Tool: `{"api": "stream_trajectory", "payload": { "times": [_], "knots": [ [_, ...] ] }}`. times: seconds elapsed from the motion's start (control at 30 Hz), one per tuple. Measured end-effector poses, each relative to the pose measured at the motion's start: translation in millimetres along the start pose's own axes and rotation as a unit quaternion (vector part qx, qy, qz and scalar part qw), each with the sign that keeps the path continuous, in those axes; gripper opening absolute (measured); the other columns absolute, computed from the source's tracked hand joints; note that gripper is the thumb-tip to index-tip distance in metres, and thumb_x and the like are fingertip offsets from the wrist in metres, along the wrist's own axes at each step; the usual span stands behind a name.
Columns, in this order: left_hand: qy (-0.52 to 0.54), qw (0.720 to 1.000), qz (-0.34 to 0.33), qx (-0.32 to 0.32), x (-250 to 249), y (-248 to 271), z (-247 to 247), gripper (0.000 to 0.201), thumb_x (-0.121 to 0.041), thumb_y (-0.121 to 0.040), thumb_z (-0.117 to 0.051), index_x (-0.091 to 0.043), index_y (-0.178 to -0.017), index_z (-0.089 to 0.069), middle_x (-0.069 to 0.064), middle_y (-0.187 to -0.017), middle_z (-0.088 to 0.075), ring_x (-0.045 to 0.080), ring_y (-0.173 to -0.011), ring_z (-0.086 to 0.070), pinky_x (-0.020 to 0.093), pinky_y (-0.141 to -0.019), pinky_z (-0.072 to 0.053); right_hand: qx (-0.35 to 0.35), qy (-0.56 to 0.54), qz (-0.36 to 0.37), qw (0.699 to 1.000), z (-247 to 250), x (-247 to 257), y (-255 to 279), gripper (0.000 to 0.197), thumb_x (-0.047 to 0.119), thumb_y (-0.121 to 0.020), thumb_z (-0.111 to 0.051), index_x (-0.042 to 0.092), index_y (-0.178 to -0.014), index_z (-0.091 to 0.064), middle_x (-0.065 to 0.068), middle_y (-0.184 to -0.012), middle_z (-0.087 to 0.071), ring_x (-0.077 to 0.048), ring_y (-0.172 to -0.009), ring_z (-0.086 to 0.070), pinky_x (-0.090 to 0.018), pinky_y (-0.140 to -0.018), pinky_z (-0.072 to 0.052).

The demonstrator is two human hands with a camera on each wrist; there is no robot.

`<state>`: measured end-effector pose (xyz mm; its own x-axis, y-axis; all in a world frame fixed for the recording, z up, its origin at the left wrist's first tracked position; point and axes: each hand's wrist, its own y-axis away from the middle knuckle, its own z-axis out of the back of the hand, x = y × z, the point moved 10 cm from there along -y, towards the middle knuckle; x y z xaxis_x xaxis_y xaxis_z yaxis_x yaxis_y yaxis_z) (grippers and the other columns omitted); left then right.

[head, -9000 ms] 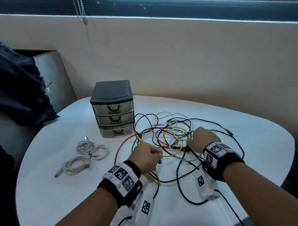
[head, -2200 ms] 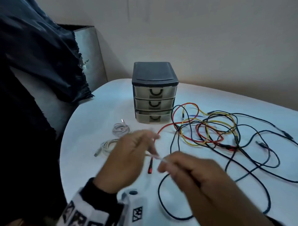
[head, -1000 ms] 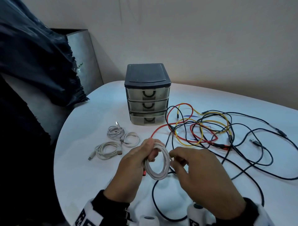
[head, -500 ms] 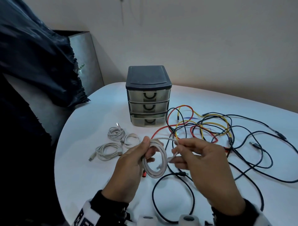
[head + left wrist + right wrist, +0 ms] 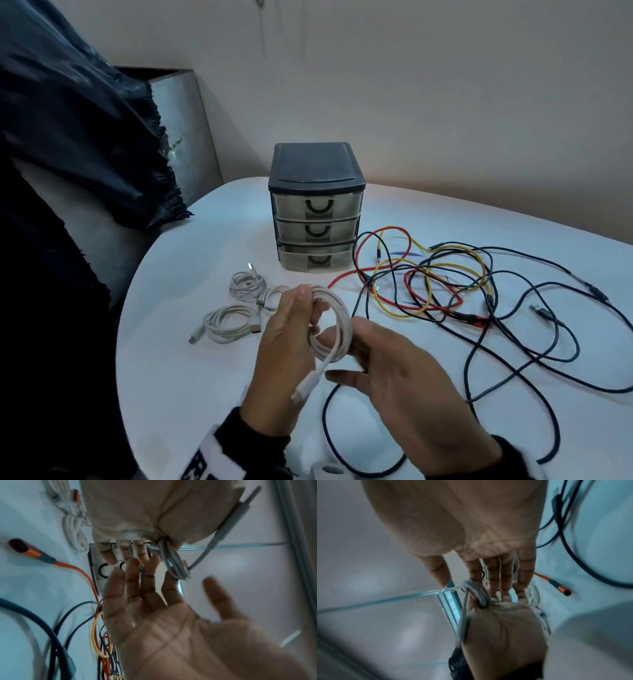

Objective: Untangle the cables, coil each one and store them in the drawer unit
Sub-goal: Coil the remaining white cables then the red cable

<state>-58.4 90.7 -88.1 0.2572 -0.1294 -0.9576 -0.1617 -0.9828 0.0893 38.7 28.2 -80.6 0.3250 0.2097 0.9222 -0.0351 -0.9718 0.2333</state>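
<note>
The round white counter [image 5: 178, 377] carries a dark-topped three-drawer plastic unit [image 5: 317, 205], drawers closed, and a tangle of black, red and yellow cables [image 5: 445, 291]. Left hand [image 5: 287, 359] grips the coiled white cable [image 5: 337, 329] above the counter. Right hand [image 5: 411, 387] fingers [image 5: 132, 582] are spread, holding nothing.

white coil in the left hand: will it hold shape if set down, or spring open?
The white coil has no visible tie, and its plug end hangs loose below the left hand, so it may relax a little. The coils on the table keep their loops untied, so it probably stays. Looks light and floppy.
</note>
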Motion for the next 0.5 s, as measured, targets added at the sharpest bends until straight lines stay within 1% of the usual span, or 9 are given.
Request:
{"api": "stream_trajectory", "payload": {
  "times": [0.07, 0.1, 0.17, 0.2, 0.23, 0.33, 0.4, 0.43, 0.5],
  "knots": [
    [-0.026, 0.999, -0.017, 0.017, -0.6, 3.4, -7.1, 0.045, -0.054, -0.09, -0.05, -0.012, -0.091, -0.065, 0.017, -0.095, -0.064, 0.027, -0.09, -0.06, 0.039, -0.084, -0.049, -0.016, 0.075, 0.015, 0.997, -1.8, -0.7, 1.8, 0.01, 0.028, -0.082, -0.071, 0.018, -0.084, -0.073, -0.007, -0.093, -0.074, -0.021, -0.092, -0.068, -0.04, -0.084, -0.059],
    [-0.042, 0.998, -0.024, 0.028, 0.1, 4.5, -9.6, 0.047, -0.057, -0.091, -0.049, -0.012, -0.092, -0.065, 0.021, -0.097, -0.063, 0.027, -0.089, -0.06, 0.037, -0.082, -0.05, -0.035, 0.097, 0.024, 0.994, 0.4, -0.4, 2.1, 0.006, 0.024, -0.086, -0.074, 0.019, -0.084, -0.071, -0.009, -0.09, -0.073, -0.021, -0.086, -0.068, -0.035, -0.076, -0.059],
    [-0.074, 0.996, -0.041, 0.023, -2.4, 6.8, -8.4, 0.049, -0.057, -0.087, -0.043, -0.013, -0.091, -0.065, 0.017, -0.098, -0.065, 0.017, -0.085, -0.061, 0.022, -0.073, -0.05, -0.069, 0.119, 0.029, 0.99, 8.6, 1.9, 3.0, 0.005, 0.015, -0.089, -0.069, 0.016, -0.084, -0.07, -0.011, -0.083, -0.07, -0.019, -0.073, -0.065, -0.028, -0.061, -0.055],
    [-0.077, 0.996, -0.045, 0.011, -4.2, 7.8, -6.0, 0.049, -0.057, -0.084, -0.041, -0.016, -0.09, -0.067, 0.014, -0.096, -0.067, 0.015, -0.083, -0.061, 0.021, -0.072, -0.048, -0.073, 0.125, 0.026, 0.989, 10.3, 3.5, 3.6, 0.005, 0.011, -0.09, -0.068, 0.015, -0.088, -0.07, -0.01, -0.079, -0.07, -0.019, -0.068, -0.066, -0.028, -0.057, -0.053],
    [-0.07, 0.997, -0.042, 0.001, -4.3, 8.3, -3.5, 0.049, -0.059, -0.082, -0.04, -0.019, -0.087, -0.067, 0.012, -0.094, -0.068, 0.016, -0.081, -0.061, 0.026, -0.072, -0.047, -0.07, 0.128, 0.022, 0.989, 10.2, 5.2, 4.1, 0.011, 0.006, -0.089, -0.067, 0.016, -0.093, -0.07, -0.007, -0.075, -0.07, -0.021, -0.065, -0.067, -0.028, -0.054, -0.052],
    [-0.049, 0.997, -0.039, -0.033, -7.2, 7.1, 5.4, 0.052, -0.06, -0.083, -0.038, -0.015, -0.081, -0.062, 0.013, -0.082, -0.063, 0.018, -0.077, -0.055, 0.033, -0.076, -0.042, -0.062, 0.135, 0.034, 0.988, 9.2, 10.3, 7.9, 0.031, -0.003, -0.086, -0.068, 0.023, -0.104, -0.067, -0.008, -0.067, -0.069, -0.026, -0.061, -0.069, -0.027, -0.047, -0.05],
    [-0.024, 0.997, -0.047, -0.063, -11.9, 5.0, 13.7, 0.046, -0.055, -0.089, -0.038, -0.015, -0.075, -0.056, 0.003, -0.072, -0.055, 0.017, -0.074, -0.05, 0.034, -0.077, -0.04, -0.075, 0.129, 0.062, 0.987, 10.4, 16.3, 11.5, 0.036, -0.005, -0.083, -0.07, 0.022, -0.107, -0.066, -0.012, -0.068, -0.07, -0.029, -0.062, -0.07, -0.027, -0.046, -0.05],
    [-0.01, 0.997, -0.047, -0.068, -13.1, 3.7, 16.2, 0.042, -0.052, -0.093, -0.038, -0.018, -0.072, -0.055, 0.0, -0.07, -0.053, 0.017, -0.073, -0.048, 0.036, -0.078, -0.039, -0.088, 0.126, 0.078, 0.985, 12.3, 19.2, 12.8, 0.033, -0.005, -0.082, -0.071, 0.019, -0.105, -0.066, -0.014, -0.069, -0.071, -0.03, -0.063, -0.071, -0.027, -0.046, -0.051],
    [0.019, 0.998, -0.037, -0.056, -11.8, 3.4, 16.2, 0.04, -0.053, -0.091, -0.042, -0.026, -0.064, -0.056, -0.003, -0.068, -0.053, 0.017, -0.072, -0.047, 0.04, -0.077, -0.037, -0.11, 0.13, 0.087, 0.982, 13.8, 21.7, 12.5, 0.016, -0.002, -0.082, -0.072, 0.009, -0.094, -0.068, -0.012, -0.071, -0.072, -0.026, -0.066, -0.073, -0.027, -0.049, -0.055]
  ]
}}
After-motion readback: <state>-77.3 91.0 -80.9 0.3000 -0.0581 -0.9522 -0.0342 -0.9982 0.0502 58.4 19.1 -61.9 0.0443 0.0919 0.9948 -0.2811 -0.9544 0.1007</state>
